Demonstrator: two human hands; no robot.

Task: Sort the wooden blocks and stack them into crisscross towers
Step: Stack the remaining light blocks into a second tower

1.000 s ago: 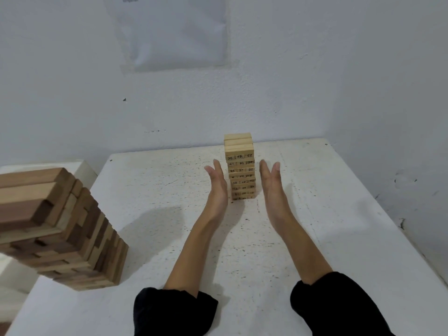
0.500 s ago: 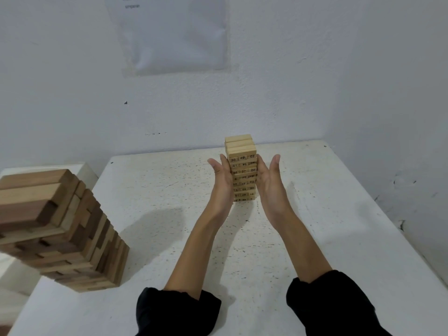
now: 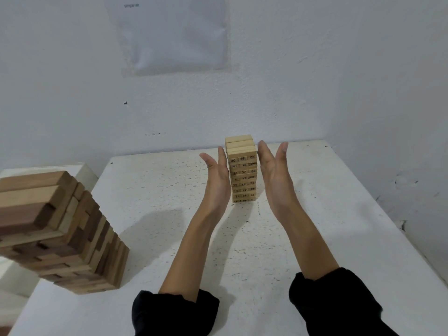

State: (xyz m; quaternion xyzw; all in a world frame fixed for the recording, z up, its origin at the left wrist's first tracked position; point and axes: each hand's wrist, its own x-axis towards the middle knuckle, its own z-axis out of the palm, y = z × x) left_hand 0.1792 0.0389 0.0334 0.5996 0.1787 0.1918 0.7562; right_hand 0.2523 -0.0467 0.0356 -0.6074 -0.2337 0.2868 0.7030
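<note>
Neither grip closes on anything: the left hand (image 3: 217,177) and the right hand (image 3: 274,175) stand upright with fingers straight and palms facing each other, flanking the small tower of pale numbered blocks (image 3: 243,173). The left palm lies against the tower's left side. The right palm sits just beside its right side, and whether it touches cannot be told. The tower stands upright on the white speckled counter (image 3: 150,190), a little right of centre in the frame and near the counter's far edge, with its layers crossing and three plain blocks on top. Printed numbers such as 30, 49 and 37 show on the block ends facing the camera. At the lower left of the frame a larger tower of mixed light and dark wooden blocks (image 3: 60,234) stands on the counter, well apart from the hands. Black sleeves (image 3: 174,311) cover both forearms at the bottom edge. A paper sheet (image 3: 169,32) hangs on the white wall (image 3: 339,69) at the top.
</note>
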